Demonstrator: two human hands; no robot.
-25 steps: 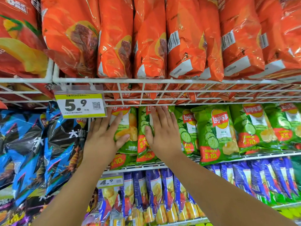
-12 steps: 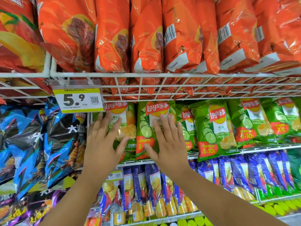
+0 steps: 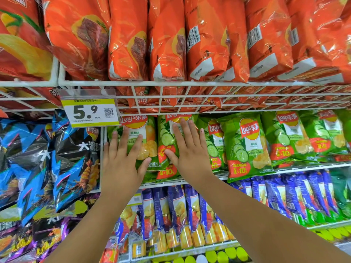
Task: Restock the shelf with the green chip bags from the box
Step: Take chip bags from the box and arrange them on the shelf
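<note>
1. Two green chip bags at the left end of the middle wire shelf [image 3: 190, 180] are being pressed flat by both hands, nothing is actually gripped.
2. The left hand [image 3: 121, 162] is laid with fingers straight and spread on the leftmost green bag [image 3: 144, 137], the thumb stuck out to the right over its lower part.
3. The right hand [image 3: 190, 154] is laid the same way on the next green bag [image 3: 167, 147], fingers reaching up to the logo, thumb pointed left toward the other thumb.
4. More green chip bags [image 3: 245, 145] are lined up upright along the same shelf out to its right edge, the nearest one leaned forward over the front rail.
5. A yellow price tag [image 3: 90, 112] reading 5.9 is clipped to the front edge of the upper wire shelf [image 3: 190, 83], just above the left hand.
6. Orange bags [image 3: 167, 44] are packed on that upper shelf.
7. Black and blue bags [image 3: 57, 158] are stacked to the left, blue and purple bags [image 3: 178, 207] are stood on the shelf below.
8. The box can't be seen from here.
</note>
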